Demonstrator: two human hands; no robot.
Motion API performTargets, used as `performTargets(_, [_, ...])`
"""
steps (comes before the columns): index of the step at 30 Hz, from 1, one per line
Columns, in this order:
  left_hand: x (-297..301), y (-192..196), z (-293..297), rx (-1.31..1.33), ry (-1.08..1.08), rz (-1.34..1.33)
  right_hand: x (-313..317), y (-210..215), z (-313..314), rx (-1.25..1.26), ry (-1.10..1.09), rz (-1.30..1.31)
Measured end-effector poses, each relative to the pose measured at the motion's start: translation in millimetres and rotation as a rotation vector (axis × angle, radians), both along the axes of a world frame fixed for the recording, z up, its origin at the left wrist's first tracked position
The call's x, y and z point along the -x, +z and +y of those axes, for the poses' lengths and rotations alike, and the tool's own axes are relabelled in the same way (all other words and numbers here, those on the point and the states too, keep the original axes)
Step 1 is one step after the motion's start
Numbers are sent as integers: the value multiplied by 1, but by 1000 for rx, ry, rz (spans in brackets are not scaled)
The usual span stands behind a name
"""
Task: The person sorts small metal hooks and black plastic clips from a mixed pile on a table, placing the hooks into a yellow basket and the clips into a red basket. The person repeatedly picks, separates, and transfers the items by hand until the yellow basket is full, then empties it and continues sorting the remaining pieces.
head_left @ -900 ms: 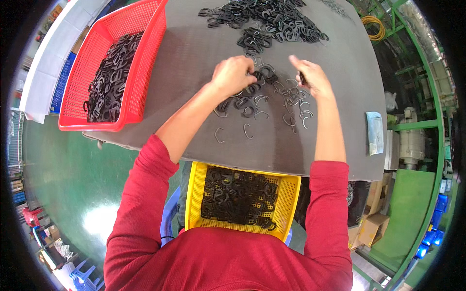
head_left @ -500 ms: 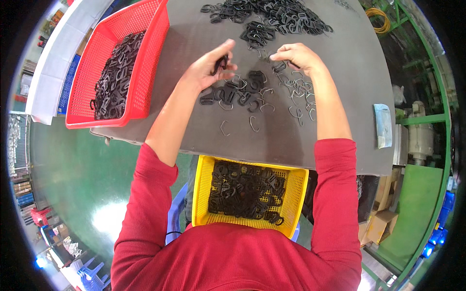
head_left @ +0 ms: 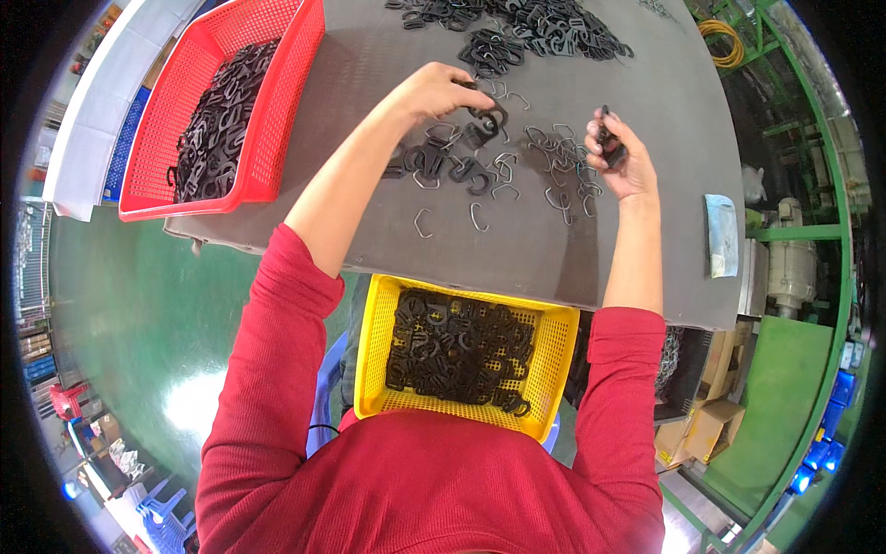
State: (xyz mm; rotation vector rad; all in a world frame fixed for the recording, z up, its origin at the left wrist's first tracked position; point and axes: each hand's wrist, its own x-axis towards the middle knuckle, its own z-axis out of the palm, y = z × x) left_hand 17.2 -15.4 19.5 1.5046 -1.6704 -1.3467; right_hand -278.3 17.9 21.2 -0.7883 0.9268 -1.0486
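Observation:
My left hand (head_left: pixel 441 94) is closed at the fingertips on a black plastic buckle (head_left: pixel 479 131), above a loose cluster of black plastic buckles (head_left: pixel 432 162) and bent wire hooks (head_left: pixel 559 159) on the table. Fingers hide part of what it grips. Off to the right, my right hand (head_left: pixel 631 168) is raised with its fingers curled round black plastic pieces (head_left: pixel 609 140); how many, I cannot tell. A yellow basket (head_left: pixel 559 374) of black plastic pieces sits in front of my body, below the table edge.
A larger heap of black buckles (head_left: pixel 565 32) lies at the far side of the grey table (head_left: pixel 369 242). At the left stands a red basket (head_left: pixel 293 111) holding more black pieces. Near the right edge lies a light-blue face mask (head_left: pixel 722 235). Cardboard boxes (head_left: pixel 715 429) stand below right.
My left hand has moved right and farther out, over the buckles and hooks. My right hand has drawn away to the right and nearer, its palm turned up.

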Motion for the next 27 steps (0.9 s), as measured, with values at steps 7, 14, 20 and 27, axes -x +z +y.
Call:
performTargets(7, [-40,19,10,2,196,169,-64,14,-8,56,259,461])
performTargets(14, [-35,59,79,10,-134,67,-66,55,62,395,577,910])
performTargets(20, [-13,33,205,169,-758,-168,-77,51,167,641,1216,985])
performTargets(27, [-12,-3,133,801,99,-549,-115,13,88,751,209,1276])
